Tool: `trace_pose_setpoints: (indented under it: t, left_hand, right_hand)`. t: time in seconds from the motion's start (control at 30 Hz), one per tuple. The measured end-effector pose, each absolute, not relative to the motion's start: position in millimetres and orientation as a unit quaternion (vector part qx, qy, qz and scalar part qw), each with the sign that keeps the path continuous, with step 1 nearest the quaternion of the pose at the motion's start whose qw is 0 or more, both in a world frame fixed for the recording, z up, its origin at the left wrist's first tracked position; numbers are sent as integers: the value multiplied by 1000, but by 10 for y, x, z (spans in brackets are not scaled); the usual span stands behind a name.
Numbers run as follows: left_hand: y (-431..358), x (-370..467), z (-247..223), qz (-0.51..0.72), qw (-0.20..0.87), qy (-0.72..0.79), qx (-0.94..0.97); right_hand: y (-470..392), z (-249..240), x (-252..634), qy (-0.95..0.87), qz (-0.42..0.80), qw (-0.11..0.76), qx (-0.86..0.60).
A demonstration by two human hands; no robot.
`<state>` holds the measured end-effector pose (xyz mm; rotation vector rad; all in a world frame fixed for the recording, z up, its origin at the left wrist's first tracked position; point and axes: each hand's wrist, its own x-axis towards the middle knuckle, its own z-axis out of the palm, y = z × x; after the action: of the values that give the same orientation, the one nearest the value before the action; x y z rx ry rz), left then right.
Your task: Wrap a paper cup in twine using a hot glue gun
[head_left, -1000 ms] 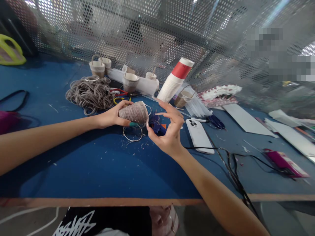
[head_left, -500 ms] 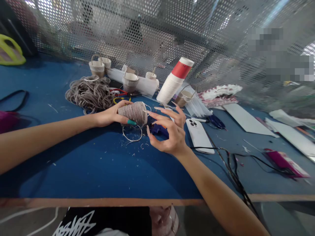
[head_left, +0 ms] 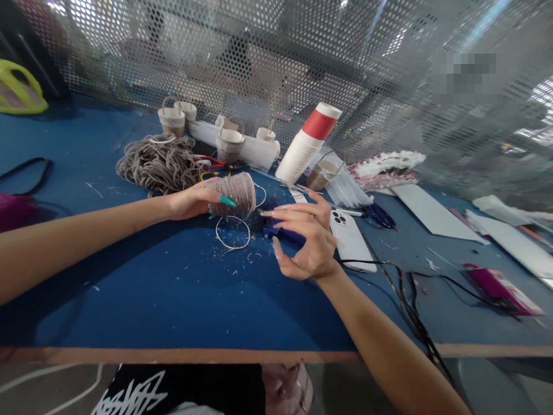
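My left hand (head_left: 194, 200) is wrapped round a cup wound with grey-pink cord (head_left: 235, 193), which lies on its side just above the table. Its rim points right, toward my other hand. A thin white cord curls out past the rim, and a white loop (head_left: 249, 235) hangs or lies below it. My right hand (head_left: 309, 236) has its thumb and fingers apart and nothing visible between them. Beneath and beside its fingers lies a blue tool, seemingly a glue gun (head_left: 270, 228), partly hidden by the hand.
A heap of grey cord (head_left: 158, 164) lies behind my left arm, near red-handled pliers (head_left: 211, 160). Small handled cups (head_left: 230, 144) and a leaning stack of paper cups (head_left: 306, 144) stand behind. A white phone (head_left: 352, 242) and black cables (head_left: 408, 294) lie right. Perforated metal (head_left: 259, 57) borders the back.
My right hand has drawn back right and slightly down from the cup's rim, uncovering more of the blue tool. The cup has shifted slightly left and up in my left hand.
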<state>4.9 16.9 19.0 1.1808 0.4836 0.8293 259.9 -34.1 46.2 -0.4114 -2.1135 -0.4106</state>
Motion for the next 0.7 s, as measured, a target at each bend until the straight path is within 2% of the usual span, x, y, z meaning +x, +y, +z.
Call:
trace_pose_setpoints:
  t: [0.2, 0.43, 0.53, 0.7]
  left_hand:
    - [154, 57, 214, 369, 717, 213, 551]
    - [164, 27, 194, 386, 709, 316, 499]
    - [167, 23, 193, 379, 713, 310, 502]
    - [129, 48, 258, 369, 717, 259, 533]
  right_hand:
    - [-321, 431, 2584, -888, -142, 372, -230]
    - [-335, 465, 2619, -876, -127, 427, -184]
    - [-343, 469, 2607, -870, -120, 438, -194]
    - [-343, 444, 2576, -884, -130, 378, -242]
